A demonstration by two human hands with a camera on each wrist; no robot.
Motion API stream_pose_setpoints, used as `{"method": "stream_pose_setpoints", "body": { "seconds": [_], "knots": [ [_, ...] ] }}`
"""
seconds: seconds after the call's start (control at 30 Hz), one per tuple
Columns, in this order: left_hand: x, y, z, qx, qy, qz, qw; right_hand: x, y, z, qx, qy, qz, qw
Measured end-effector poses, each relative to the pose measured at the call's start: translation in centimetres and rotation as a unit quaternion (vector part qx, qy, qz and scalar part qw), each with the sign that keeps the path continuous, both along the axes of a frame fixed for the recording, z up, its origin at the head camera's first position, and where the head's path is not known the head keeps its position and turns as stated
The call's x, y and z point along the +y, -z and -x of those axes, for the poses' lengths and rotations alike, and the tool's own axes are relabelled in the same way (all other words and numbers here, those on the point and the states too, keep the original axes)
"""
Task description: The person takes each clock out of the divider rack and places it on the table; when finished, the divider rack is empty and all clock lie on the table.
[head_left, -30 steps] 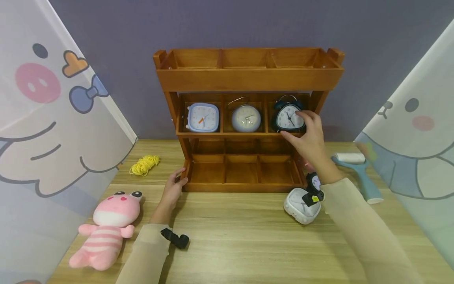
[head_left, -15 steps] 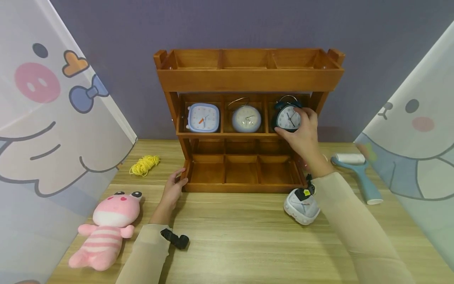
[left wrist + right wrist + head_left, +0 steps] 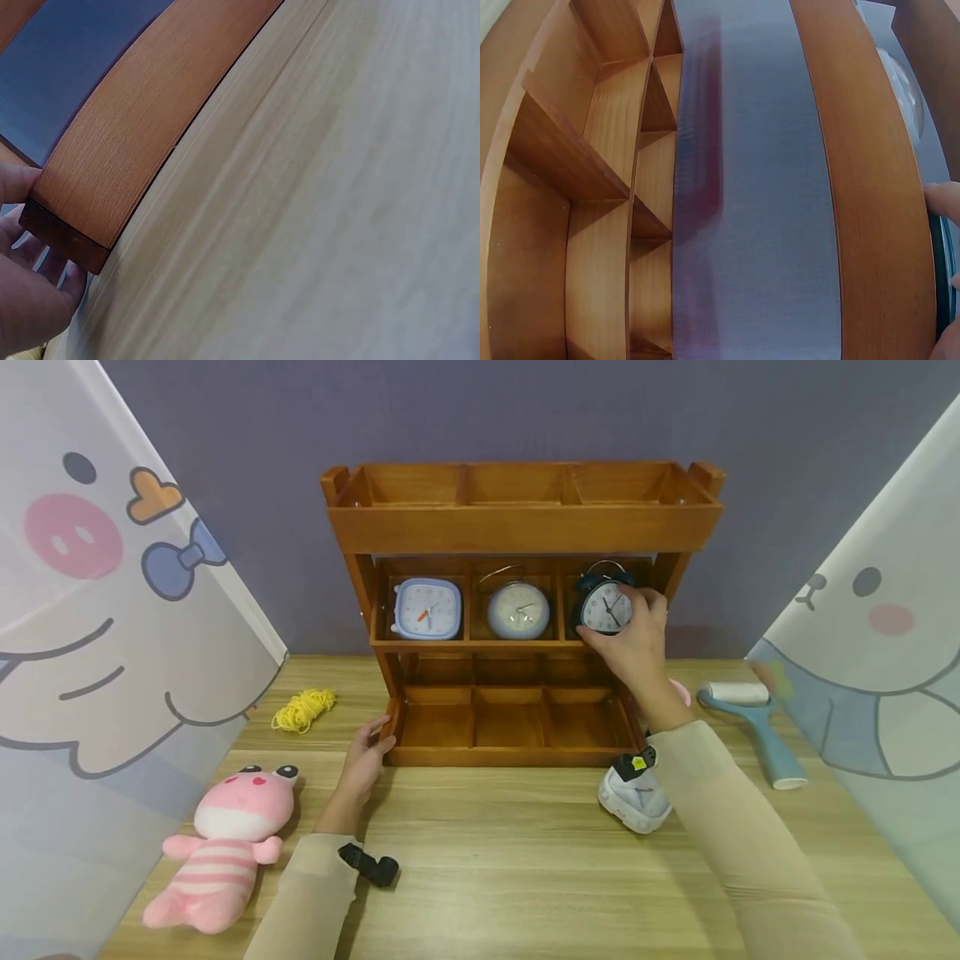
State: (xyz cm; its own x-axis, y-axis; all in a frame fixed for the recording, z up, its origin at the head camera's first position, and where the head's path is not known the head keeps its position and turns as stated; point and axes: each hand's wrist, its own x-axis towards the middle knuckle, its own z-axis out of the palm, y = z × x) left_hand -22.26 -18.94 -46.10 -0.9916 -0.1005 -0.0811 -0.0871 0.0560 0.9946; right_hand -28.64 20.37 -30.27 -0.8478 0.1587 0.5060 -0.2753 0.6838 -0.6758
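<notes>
A brown wooden shelf [image 3: 525, 531] with three tiers of compartments stands at the back of the table. My right hand [image 3: 639, 639] pinches a dark green twin-bell alarm clock [image 3: 604, 610] in the middle tier's right compartment, thumb low on the left and fingers along its right side. Only the clock's teal edge [image 3: 943, 262] and some fingertips show in the right wrist view. Low at the shelf's left corner, my left hand [image 3: 363, 767] grips the end of the front board [image 3: 120, 142], thumb and fingers on opposite sides. A blue square clock [image 3: 428, 609] and a round clock [image 3: 518, 611] occupy the other middle compartments.
On the table under my right wrist lies a white clock [image 3: 633, 806]. A blue lint roller [image 3: 768, 739] is to the right. Yellow string [image 3: 303, 710] and a pink frog plush [image 3: 225, 852] lie at the left. Patterned panels flank the table on both sides.
My right hand has shifted slightly left, bringing its thumb and fingers closer around the green alarm clock. My left hand stays at the shelf corner.
</notes>
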Motion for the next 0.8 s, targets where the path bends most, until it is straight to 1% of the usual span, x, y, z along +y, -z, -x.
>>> {"method": "stream_pose_setpoints", "body": {
  "seconds": [0.27, 0.53, 0.8],
  "knots": [
    [0.02, 0.07, -0.09, 0.005, 0.003, 0.0, 1.0, -0.08, -0.11, 0.09, 0.002, 0.01, 0.005, 0.9999],
    [0.02, 0.01, -0.08, 0.007, 0.001, 0.002, 1.0, 0.04, -0.2, 0.1, 0.014, 0.017, 0.024, 0.9995],
    [0.08, -0.35, -0.29, -0.004, 0.001, 0.005, 1.0, 0.1, -0.59, -0.38, 0.046, 0.009, 0.035, 0.9983]
  ]
}}
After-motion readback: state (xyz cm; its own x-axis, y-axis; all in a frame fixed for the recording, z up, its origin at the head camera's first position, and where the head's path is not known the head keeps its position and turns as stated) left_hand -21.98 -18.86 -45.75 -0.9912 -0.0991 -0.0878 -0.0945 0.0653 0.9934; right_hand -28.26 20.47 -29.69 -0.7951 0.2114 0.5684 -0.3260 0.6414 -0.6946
